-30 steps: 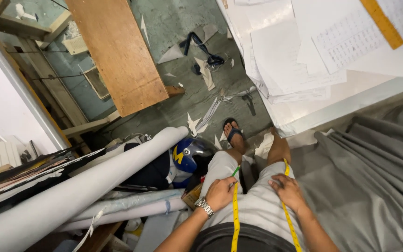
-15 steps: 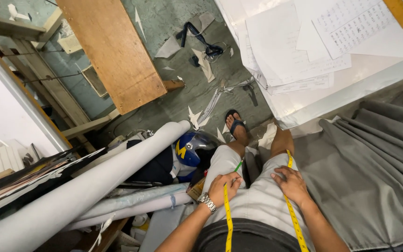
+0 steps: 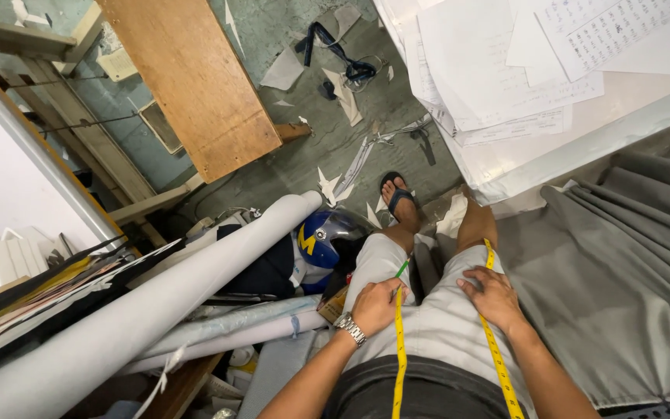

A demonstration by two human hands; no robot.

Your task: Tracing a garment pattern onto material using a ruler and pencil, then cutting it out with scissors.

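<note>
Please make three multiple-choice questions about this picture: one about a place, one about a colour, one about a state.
1. Where does the blue helmet with a clear visor lie?
A. on the floor beside the long white fabric roll
B. on the paper sheets
C. on the grey cloth

2. What colour is the flexible measuring tape?
A. red
B. yellow
C. white

3. What does the left hand hold?
A. nothing
B. scissors
C. a thin green pencil

Answers:
1 A, it sits against the roll's end.
2 B, both strands over the lap are yellow.
3 C, its green tip sticks out of the grip; the right hand lies flat on the thigh.
</note>
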